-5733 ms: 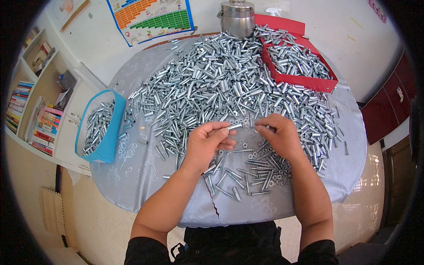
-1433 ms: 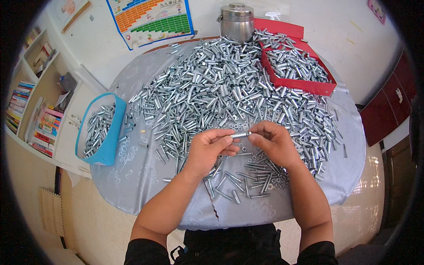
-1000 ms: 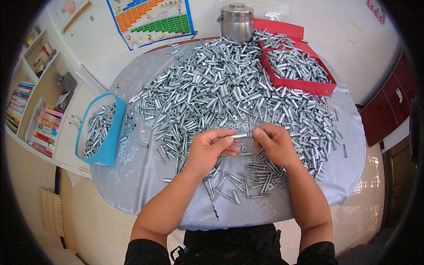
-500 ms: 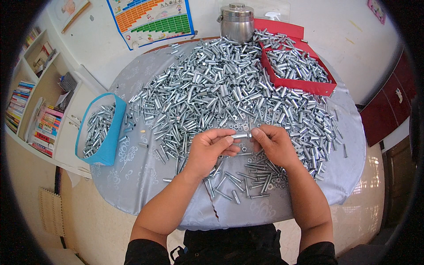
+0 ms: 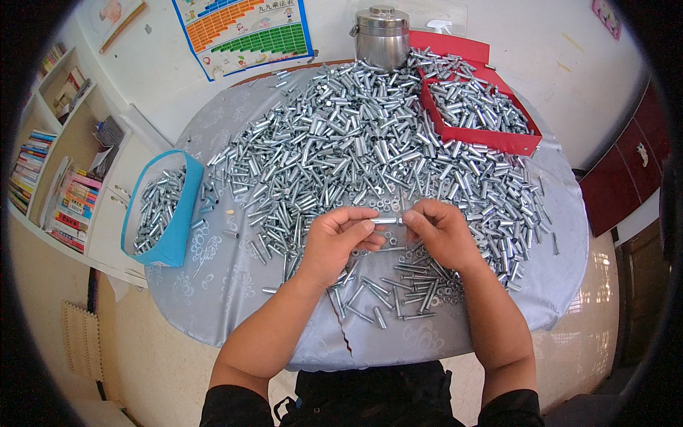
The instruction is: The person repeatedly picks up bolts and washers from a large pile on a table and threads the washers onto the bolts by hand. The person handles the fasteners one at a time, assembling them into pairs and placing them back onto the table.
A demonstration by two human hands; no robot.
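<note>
Left hand (image 5: 336,238): thumb and forefinger pinch a metal sleeve (image 5: 386,220) near its left end, the other fingers curled below.
Right hand (image 5: 445,235): thumb and forefinger pinch the sleeve's right end; any smaller part between the tips is too tiny to tell.
Metal sleeve: roughly level between the 2 hands, over the near middle of the table (image 5: 235,306).
Nuts and washers (image 5: 383,204): scattered just beyond the hands, with more beside the right forearm.
Loose bolts (image 5: 420,285): strewn between the 2 forearms, pointing several ways.
Heap of metal parts (image 5: 334,142): sleeves and bolts spread thickly across the far half of the table.
Blue bin (image 5: 186,217): at the table's left edge, holding similar parts.
Red box (image 5: 491,140): at the far right, lid open behind it, filled with more parts.
Steel pot (image 5: 382,43): upright at the far edge, just left of the red box.
Tablecloth (image 5: 284,334): silvery grey, patterned, marked by 1 dark jagged line near the person.
Wall: 1 blue-bordered poster (image 5: 245,35).
Left side: shelved books (image 5: 75,206).
Right side: dark red cabinet (image 5: 626,167).
</note>
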